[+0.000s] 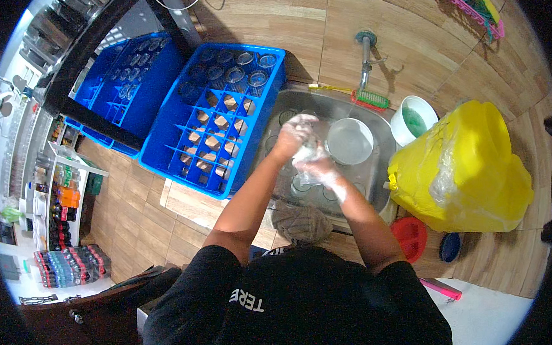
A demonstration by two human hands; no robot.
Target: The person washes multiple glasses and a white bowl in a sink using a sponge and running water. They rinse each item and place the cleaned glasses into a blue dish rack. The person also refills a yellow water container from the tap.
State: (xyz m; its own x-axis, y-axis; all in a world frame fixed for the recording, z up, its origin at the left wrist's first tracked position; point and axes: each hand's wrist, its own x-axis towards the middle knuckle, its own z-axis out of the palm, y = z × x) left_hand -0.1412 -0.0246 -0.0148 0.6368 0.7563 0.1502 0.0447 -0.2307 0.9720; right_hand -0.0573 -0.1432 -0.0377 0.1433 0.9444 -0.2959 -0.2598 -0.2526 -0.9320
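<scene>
Both my hands meet over a metal sink [378,178], covered in white suds. My left hand [293,136] and my right hand [317,167] close around a soapy, glass-like object [309,148]; foam and fingers hide most of it. Just right of them in the sink is a round bowl [350,141] with cloudy water. Several drinking glasses lie in the basin, one of them below my hands [300,185]. Above the sink a metal tap [366,65] comes out of the wall, over a green and red brush [372,99]. A grey cloth [301,223] hangs at the near edge.
Left of the sink stands a blue divided crate [164,152] with several glasses at its far end. To the right are a white tub [403,116] with green contents, a large yellow container [463,173], a red dish [409,238] and a dark blue dish [450,247].
</scene>
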